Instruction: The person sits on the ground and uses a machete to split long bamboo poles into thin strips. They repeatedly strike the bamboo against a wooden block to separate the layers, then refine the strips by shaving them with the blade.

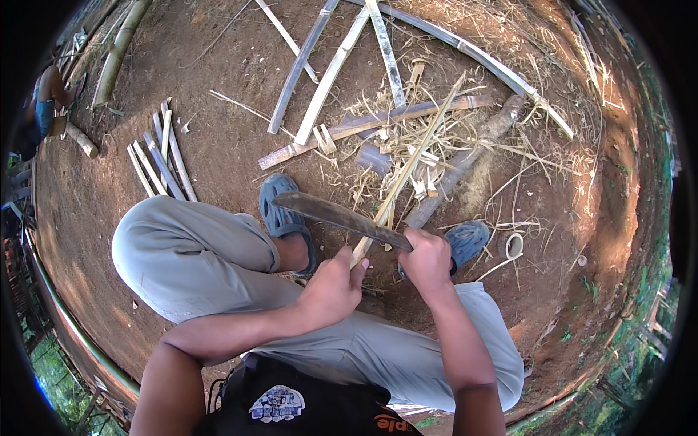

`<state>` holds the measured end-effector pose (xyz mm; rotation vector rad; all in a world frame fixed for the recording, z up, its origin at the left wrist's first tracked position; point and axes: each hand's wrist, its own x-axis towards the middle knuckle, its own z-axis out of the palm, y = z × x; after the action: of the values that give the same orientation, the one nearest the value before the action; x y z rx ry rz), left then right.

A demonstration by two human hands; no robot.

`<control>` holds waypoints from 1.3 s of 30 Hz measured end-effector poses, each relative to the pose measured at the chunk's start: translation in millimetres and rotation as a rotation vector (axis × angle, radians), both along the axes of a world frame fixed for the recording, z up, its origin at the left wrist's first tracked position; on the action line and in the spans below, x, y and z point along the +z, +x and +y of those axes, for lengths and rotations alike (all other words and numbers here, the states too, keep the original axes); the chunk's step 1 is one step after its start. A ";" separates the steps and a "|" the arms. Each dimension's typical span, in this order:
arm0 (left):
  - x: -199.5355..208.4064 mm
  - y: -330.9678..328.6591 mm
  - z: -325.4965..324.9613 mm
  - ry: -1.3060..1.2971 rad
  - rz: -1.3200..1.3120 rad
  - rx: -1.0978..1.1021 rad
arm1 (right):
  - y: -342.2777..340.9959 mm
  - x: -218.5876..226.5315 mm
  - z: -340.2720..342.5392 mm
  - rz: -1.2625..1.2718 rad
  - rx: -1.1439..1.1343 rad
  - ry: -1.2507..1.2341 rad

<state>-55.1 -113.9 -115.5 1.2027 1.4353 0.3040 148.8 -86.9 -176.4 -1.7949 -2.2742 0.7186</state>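
My left hand (332, 285) is closed round the near end of a long, pale bamboo strip (416, 158), which slants away from me to the upper right. In my right hand (426, 260) is the grip of a machete (334, 216); its handle is mostly hidden by my fingers. The broad, dark blade points left and lies across the strip, just beyond my left hand. Whether the edge bites into the bamboo I cannot tell. Beneath the strip's far part are curled shavings (363, 182) and a bamboo piece (378, 125) lying crosswise.
A log (465, 171) lies beyond my right foot. Split bamboo lengths (331, 76) spread at the far side. Several short strips (166, 156) lie left of my knee. Near my right shoe (466, 241) is a bamboo ring (514, 245). Another person's leg (52, 91) shows at far left.
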 end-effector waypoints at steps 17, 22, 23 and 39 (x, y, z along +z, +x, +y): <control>-12.4 6.0 -4.0 0.408 -0.073 -0.013 | 17.2 9.1 9.3 -0.022 0.005 0.078; 6.0 3.2 5.9 0.060 -0.127 0.102 | 8.9 16.0 16.4 -0.105 -0.095 0.029; 3.8 2.8 7.2 0.102 -0.154 0.140 | -4.9 31.0 14.6 -0.077 -0.026 0.040; 38.5 -20.0 -19.6 -0.163 -0.370 -0.020 | 70.4 7.9 80.8 -0.268 -0.226 0.039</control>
<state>-75.2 -133.6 -77.1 0.9693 1.1036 0.3677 219.2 -6.0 -168.4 -2.1977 -2.1655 0.4128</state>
